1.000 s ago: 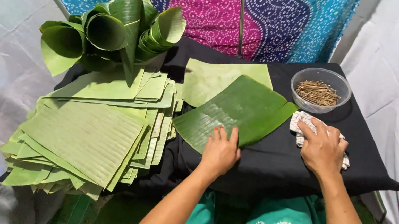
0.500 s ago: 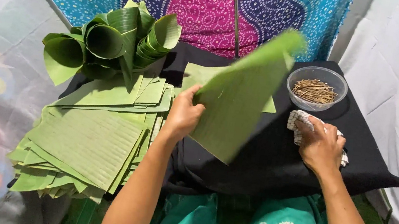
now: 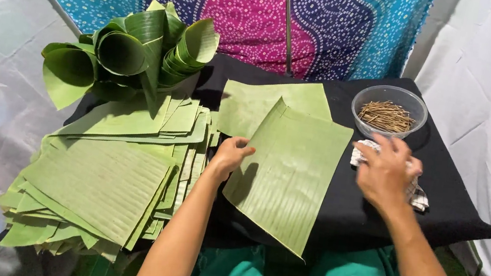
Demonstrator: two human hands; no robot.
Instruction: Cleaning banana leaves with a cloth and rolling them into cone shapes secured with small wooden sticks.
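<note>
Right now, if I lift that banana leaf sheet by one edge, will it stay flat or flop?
The banana leaf sheet probably flops: it is thin and lies flat on the black cloth. It looks light, since the left hand holds its edge with fingertips. Its fine parallel ribs suggest it may tear along them.

A pale green, ribbed banana leaf sheet (image 3: 292, 170) lies flat on black cloth.

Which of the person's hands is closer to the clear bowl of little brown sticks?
The right hand. It hovers just below the clear bowl of sticks, over a checked cloth. The left hand is far off to the bowl's left, holding the edge of the banana leaf sheet.
</note>
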